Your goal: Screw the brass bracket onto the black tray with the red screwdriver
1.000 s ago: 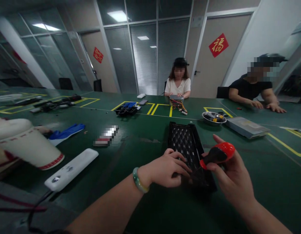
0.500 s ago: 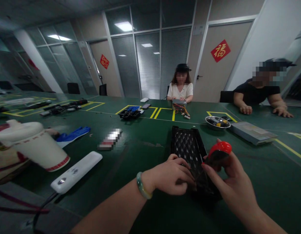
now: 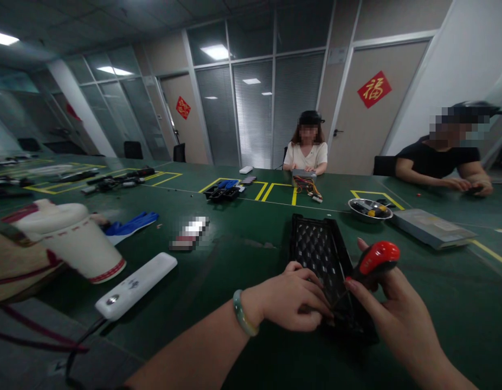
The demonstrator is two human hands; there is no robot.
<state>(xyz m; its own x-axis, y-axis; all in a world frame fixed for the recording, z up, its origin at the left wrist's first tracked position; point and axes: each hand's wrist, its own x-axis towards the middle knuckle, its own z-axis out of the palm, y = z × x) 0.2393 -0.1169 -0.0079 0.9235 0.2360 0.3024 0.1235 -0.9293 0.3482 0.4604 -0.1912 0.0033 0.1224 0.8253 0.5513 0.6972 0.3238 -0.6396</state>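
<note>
A black plastic frame with a mesh floor (image 3: 314,241) lies lengthwise on the table before me. My left hand (image 3: 297,300), with a green bangle at its wrist, is closed over the frame's near left side, fingers bent inward. My right hand (image 3: 401,309) grips a screwdriver (image 3: 380,257) by its red and black handle, tilted over the frame's right edge. Its shaft points down towards my left fingertips; the tip is too dark to make out.
At the right are a metal bowl of tools (image 3: 368,210) and a flat grey box (image 3: 433,227). On the left stand a white cup (image 3: 82,238), a white power strip (image 3: 137,284) and a blue glove (image 3: 133,225). Two people sit across the green table (image 3: 235,281).
My view has shifted slightly, moving the scene rightward. The screwdriver handle leans further right. The person at the right has brought both hands together around something small and dark.
</note>
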